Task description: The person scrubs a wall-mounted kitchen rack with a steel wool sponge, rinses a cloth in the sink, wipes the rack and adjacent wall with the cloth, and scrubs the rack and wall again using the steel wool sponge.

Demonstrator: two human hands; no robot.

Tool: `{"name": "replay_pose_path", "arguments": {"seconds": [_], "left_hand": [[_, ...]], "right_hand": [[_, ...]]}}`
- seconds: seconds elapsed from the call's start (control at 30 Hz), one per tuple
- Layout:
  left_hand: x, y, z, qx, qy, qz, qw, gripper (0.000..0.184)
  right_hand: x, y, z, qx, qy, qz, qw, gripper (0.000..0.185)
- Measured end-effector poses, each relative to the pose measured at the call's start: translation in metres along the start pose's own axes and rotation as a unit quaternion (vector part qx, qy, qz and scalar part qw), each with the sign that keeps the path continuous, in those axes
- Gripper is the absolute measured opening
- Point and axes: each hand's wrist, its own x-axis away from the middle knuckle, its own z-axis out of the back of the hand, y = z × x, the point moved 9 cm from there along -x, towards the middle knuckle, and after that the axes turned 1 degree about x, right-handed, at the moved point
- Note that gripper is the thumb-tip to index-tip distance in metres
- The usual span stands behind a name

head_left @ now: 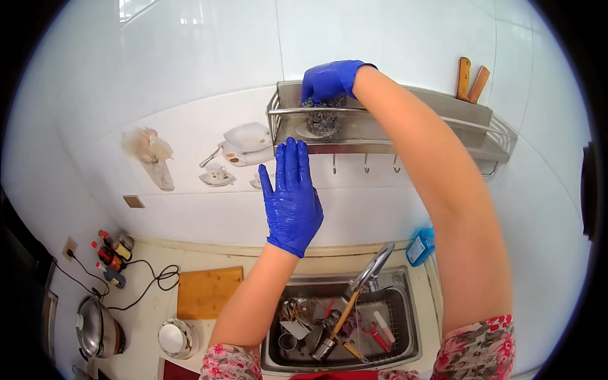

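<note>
Blue gloves cover both hands. My right hand (329,82) reaches over the rail of the metal wall shelf (380,148), its fingers bent down onto a dark wire scourer (323,120). The scourer rests behind the rail, beside a pale dish (306,131) on the shelf. My left hand (292,199) is raised just below the shelf's left end, fingers stretched upward and spread, holding nothing. The right fingertips are partly hidden by the scourer and the rail.
Below lies a sink (411,316) with utensils under a faucet (375,266). A blue bottle (420,248) stands at its right. Left are a cutting board (209,292), bowls (174,339), a pot (92,326) and sauce bottles (111,258). Hooks (366,164) hang under the shelf; knives (464,77) stand right.
</note>
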Motion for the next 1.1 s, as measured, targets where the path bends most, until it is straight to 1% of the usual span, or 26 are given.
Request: {"name": "replay_pose_path", "arguments": {"seconds": [0.07, 0.13, 0.2, 0.23, 0.27, 0.37, 0.43, 0.5, 0.53, 0.6, 0.67, 0.77, 0.8, 0.87, 0.9, 0.93, 1.0, 1.03, 1.07, 1.1], "left_hand": [[0.0, 0.0, 0.0, 0.0, 0.0, -0.001, 1.0, 0.084], [0.0, 0.0, 0.0, 0.001, -0.002, -0.002, 1.0, 0.084], [0.0, 0.0, 0.0, 0.001, -0.004, 0.0, 1.0, 0.085], [0.0, 0.0, 0.001, 0.0, -0.004, -0.001, 1.0, 0.085], [0.001, 0.0, 0.002, 0.009, -0.007, 0.0, 1.0, 0.085], [-0.001, 0.0, 0.002, 0.026, -0.002, 0.002, 1.0, 0.085], [0.002, 0.0, 0.0, 0.034, -0.002, 0.001, 0.999, 0.085], [0.0, -0.001, 0.002, -0.007, 0.01, -0.003, 1.0, 0.085], [-0.001, -0.001, 0.003, -0.005, 0.011, 0.0, 1.0, 0.085], [0.0, -0.001, 0.004, -0.002, -0.001, -0.006, 1.0, 0.085], [0.001, -0.001, 0.004, 0.001, 0.001, -0.005, 1.0, 0.085], [0.001, 0.001, 0.004, 0.012, 0.007, -0.002, 1.0, 0.086], [0.001, 0.0, 0.004, 0.015, 0.009, 0.002, 1.0, 0.086], [0.001, 0.0, 0.004, 0.015, 0.009, 0.002, 1.0, 0.086], [0.0, 0.0, 0.004, 0.015, 0.007, -0.001, 1.0, 0.086], [0.001, -0.001, 0.003, 0.014, 0.008, 0.0, 1.0, 0.086], [0.0, -0.002, 0.002, 0.016, 0.007, -0.004, 1.0, 0.087], [0.0, -0.002, 0.003, 0.015, 0.009, -0.001, 1.0, 0.087], [0.0, -0.001, 0.003, 0.016, 0.005, 0.001, 1.0, 0.086], [0.0, -0.001, 0.003, 0.018, 0.002, 0.002, 1.0, 0.086]], "right_hand": [[-0.005, -0.017, 0.006, -0.042, 0.056, 0.122, 0.99, 0.028], [0.001, -0.032, 0.005, -0.062, 0.057, 0.108, 0.991, 0.029], [0.007, -0.038, 0.004, -0.005, 0.034, 0.024, 0.999, 0.029], [-0.008, -0.037, -0.003, 0.052, 0.045, 0.032, 0.997, 0.028], [-0.016, -0.037, -0.004, 0.052, 0.046, 0.031, 0.997, 0.028], [-0.03, -0.027, -0.014, 0.035, -0.03, -0.007, 0.999, 0.031], [-0.014, -0.034, -0.009, 0.031, -0.051, -0.004, 0.998, 0.031], [-0.006, -0.032, -0.011, 0.032, -0.059, -0.03, 0.997, 0.031], [-0.002, -0.032, -0.009, 0.035, -0.061, -0.029, 0.997, 0.031], [0.009, -0.019, -0.002, 0.139, -0.058, -0.083, 0.985, 0.038], [0.006, -0.002, -0.005, 0.169, -0.057, -0.088, 0.98, 0.036], [0.003, -0.001, 0.004, 0.001, 0.041, -0.019, 0.999, 0.028], [0.003, -0.003, 0.003, 0.004, 0.041, -0.019, 0.999, 0.028], [0.002, -0.018, 0.014, -0.041, 0.134, 0.033, 0.99, 0.027], [0.001, -0.022, 0.017, -0.041, 0.161, 0.036, 0.985, 0.027], [-0.008, -0.018, 0.011, -0.041, 0.162, 0.037, 0.985, 0.027], [-0.015, -0.029, 0.014, -0.158, 0.205, 0.111, 0.959, 0.028], [-0.013, -0.032, 0.013, -0.146, 0.177, 0.114, 0.967, 0.027], [-0.01, -0.034, 0.014, -0.143, 0.176, 0.117, 0.967, 0.027], [-0.004, -0.04, 0.013, -0.182, 0.157, 0.148, 0.959, 0.024]]}}
